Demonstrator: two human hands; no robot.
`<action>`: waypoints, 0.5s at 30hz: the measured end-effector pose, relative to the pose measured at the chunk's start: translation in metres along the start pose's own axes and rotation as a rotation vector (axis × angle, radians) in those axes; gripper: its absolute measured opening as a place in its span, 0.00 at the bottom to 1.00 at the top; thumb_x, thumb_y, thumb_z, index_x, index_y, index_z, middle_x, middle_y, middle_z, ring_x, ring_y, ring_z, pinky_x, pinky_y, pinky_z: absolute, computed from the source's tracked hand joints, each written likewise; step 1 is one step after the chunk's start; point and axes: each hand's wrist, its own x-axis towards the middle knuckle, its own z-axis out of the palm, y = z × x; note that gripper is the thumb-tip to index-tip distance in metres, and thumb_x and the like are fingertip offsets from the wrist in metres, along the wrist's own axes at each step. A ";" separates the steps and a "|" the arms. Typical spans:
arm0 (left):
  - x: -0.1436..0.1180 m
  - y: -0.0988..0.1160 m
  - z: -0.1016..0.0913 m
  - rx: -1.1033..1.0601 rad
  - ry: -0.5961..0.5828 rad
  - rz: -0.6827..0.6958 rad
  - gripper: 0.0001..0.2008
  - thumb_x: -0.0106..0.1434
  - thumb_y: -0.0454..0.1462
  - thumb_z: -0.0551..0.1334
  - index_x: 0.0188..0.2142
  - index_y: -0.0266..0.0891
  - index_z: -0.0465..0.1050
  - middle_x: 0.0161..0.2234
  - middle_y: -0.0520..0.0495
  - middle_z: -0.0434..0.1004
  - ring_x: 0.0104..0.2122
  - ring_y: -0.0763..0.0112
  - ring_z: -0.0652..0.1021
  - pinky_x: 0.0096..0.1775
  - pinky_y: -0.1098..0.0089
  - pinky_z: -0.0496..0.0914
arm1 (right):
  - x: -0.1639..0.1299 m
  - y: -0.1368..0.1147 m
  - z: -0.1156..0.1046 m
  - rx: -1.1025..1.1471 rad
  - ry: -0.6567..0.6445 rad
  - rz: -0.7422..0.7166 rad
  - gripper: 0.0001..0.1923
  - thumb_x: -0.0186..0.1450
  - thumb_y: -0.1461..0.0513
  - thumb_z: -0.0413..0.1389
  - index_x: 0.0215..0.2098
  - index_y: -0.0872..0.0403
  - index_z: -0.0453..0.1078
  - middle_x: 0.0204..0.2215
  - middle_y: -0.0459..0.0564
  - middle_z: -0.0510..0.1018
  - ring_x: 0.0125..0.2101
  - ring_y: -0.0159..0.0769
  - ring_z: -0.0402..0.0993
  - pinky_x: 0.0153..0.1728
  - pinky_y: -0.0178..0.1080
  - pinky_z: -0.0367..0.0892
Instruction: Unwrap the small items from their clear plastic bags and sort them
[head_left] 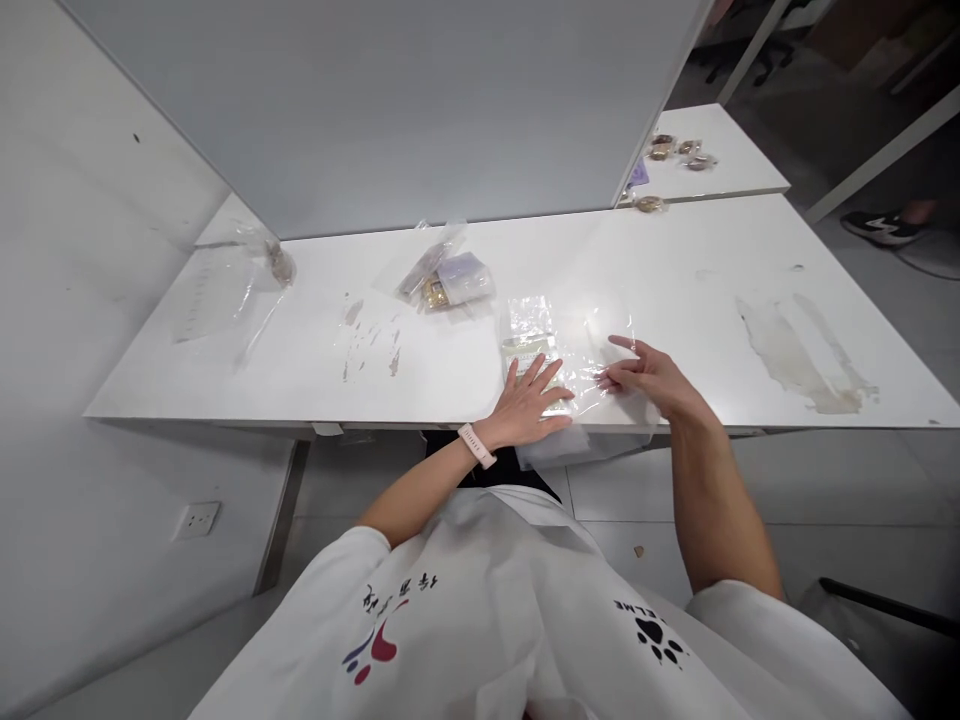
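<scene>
My left hand [527,403] lies with its fingers spread over a flat packet [529,347] with a pale green printed label, near the table's front edge. A clear plastic bag [586,345] lies to the right of the packet, partly under or against it; which, I cannot tell. My right hand [643,377] has its thumb and some fingers brought together on that bag, while one finger stretches out above. More thin plastic [589,443] hangs over the front edge below my hands.
Wrapped packets [457,282] lie left of centre near a grey panel [390,110]. A clear bag [214,295] and a brown wrapped item [280,263] are at the far left. Several small wrapped items [664,150] sit behind the panel's right end. Stains [802,350] mark the right side.
</scene>
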 end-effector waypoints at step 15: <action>0.026 0.006 0.007 -0.551 0.356 -0.406 0.25 0.72 0.49 0.54 0.64 0.46 0.59 0.73 0.45 0.42 0.73 0.56 0.41 0.69 0.49 0.43 | -0.003 -0.006 0.034 0.002 0.018 -0.032 0.28 0.66 0.48 0.57 0.61 0.51 0.70 0.50 0.58 0.79 0.39 0.45 0.79 0.40 0.53 0.79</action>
